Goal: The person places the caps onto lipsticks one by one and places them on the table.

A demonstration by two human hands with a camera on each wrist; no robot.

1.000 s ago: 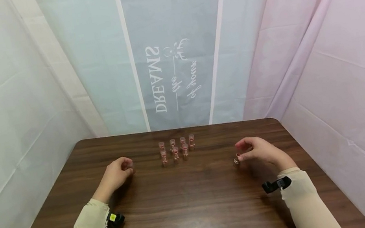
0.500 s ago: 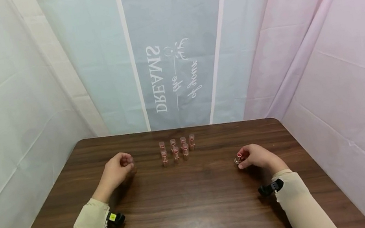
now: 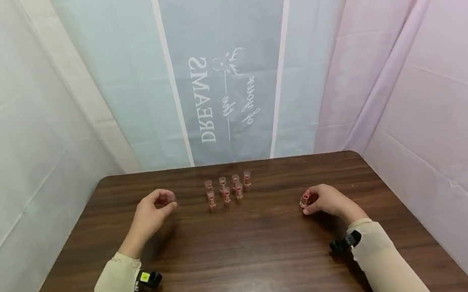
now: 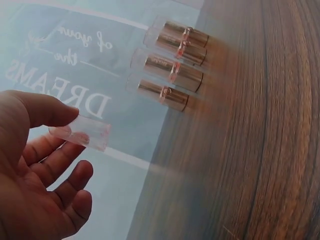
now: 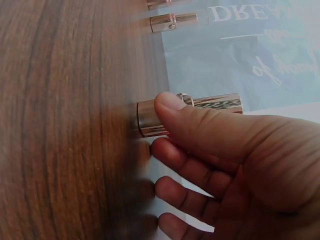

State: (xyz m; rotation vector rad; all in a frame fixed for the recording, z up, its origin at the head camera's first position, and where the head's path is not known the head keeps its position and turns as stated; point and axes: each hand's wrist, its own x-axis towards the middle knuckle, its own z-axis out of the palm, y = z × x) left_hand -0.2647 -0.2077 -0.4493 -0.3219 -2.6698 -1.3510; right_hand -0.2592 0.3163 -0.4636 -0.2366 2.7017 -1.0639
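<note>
My left hand (image 3: 149,220) is raised over the left part of the table. It pinches a small clear lipstick cap (image 4: 95,134) between thumb and fingers, while its other fingers are loosely bent. On the right, my right hand (image 3: 329,202) grips an uncapped gold lipstick tube (image 5: 217,102) by its lower part, thumb on the near side. The tube's base is at or just above the tabletop; I cannot tell whether it touches. Several capped gold lipsticks (image 3: 212,201) stand upright in two rows between the hands, toward the back.
The dark wooden table (image 3: 242,257) ends at a far edge, behind which hangs a blue-grey cloth (image 3: 224,25) with mirrored lettering. Pale cloth walls (image 3: 461,130) close in both sides. A black wrist camera (image 3: 346,242) sits on each sleeve.
My left hand has risen slightly with the cap. The right hand has shifted a little left, its fingers now lower around the lipstick tube. The standing lipsticks have stayed put.
</note>
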